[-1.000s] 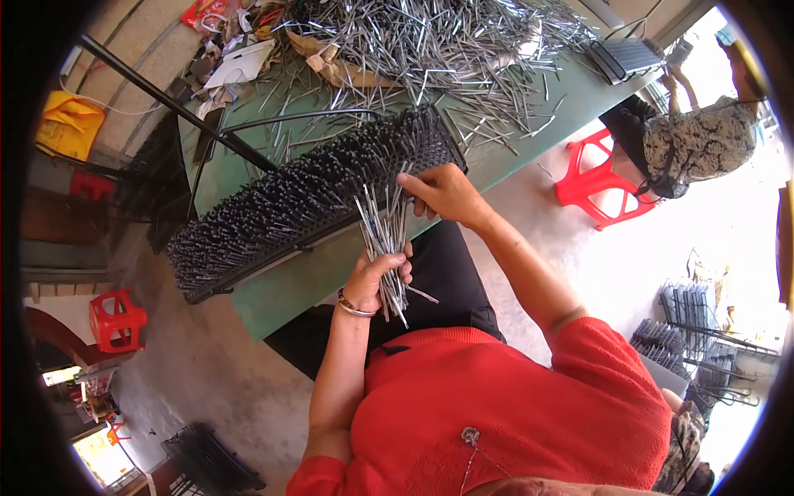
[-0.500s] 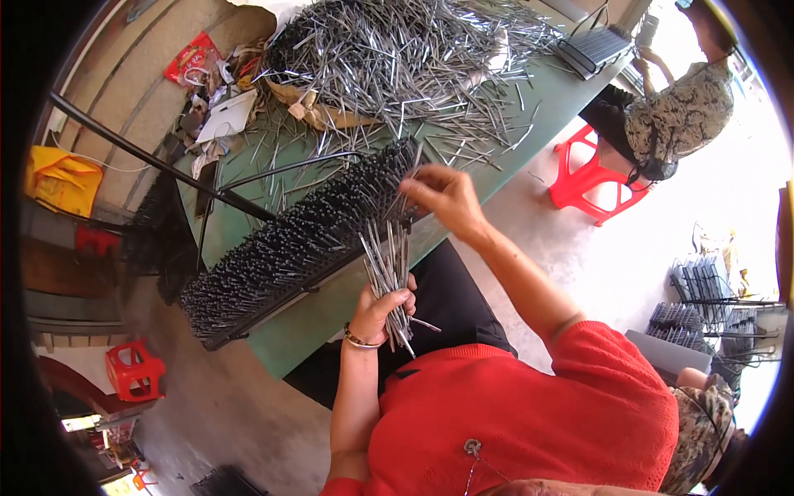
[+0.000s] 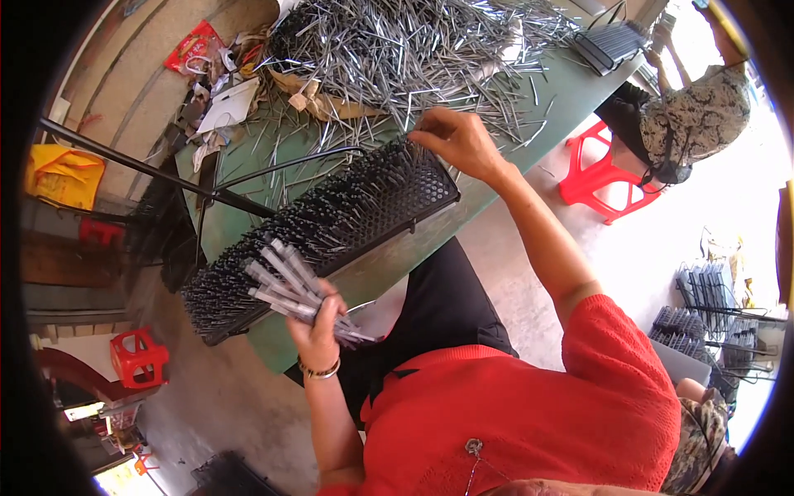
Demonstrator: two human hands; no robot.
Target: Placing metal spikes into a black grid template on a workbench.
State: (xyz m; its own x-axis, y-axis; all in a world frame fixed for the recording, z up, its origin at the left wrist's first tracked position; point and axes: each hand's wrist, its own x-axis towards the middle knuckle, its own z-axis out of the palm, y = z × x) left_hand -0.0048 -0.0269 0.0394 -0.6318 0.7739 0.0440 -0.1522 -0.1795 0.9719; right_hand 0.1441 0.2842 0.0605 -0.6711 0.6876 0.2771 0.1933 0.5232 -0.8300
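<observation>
My left hand (image 3: 318, 326) is closed around a fanned bundle of thin grey metal strips (image 3: 285, 277), blurred by motion. It hangs over the near edge of a long black perforated rack (image 3: 426, 192). Dark upright pins (image 3: 281, 231) crowd most of that rack, while bare holes show toward its right end. Over the rack's far right corner, my right hand (image 3: 463, 145) has its thumb and fingertips pinched together. Whatever sits between those fingertips is too small to make out.
A large heap of loose metal strips (image 3: 405, 58) covers the back of the green table (image 3: 277, 343). A black metal frame (image 3: 149, 169) crosses on the left. At right, another person (image 3: 699, 116) sits on a red stool (image 3: 600, 178). Wire racks (image 3: 711, 289) stand on the floor.
My left hand swung left and down with its bundle, uncovering the rack's right end. My right hand moved up to the far corner of the rack.
</observation>
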